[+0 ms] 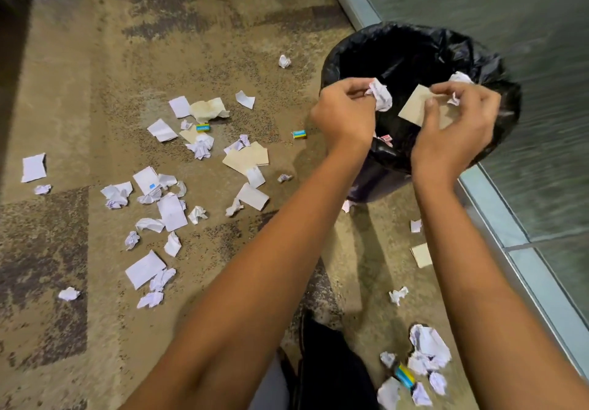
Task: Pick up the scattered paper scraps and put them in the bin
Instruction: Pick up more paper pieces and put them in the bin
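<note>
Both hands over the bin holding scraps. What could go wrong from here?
1. The left hand pinches a crumpled paper near the bin rim; released there, it may bounce onto the carpet.
2. The right hand holds a tan card plus a white scrap together; one could flutter outside.

glossy black plastic bin liner [347,59], crumpled white paper scraps [172,212], matt tan card [414,108], rough mottled carpet [79,91].
</note>
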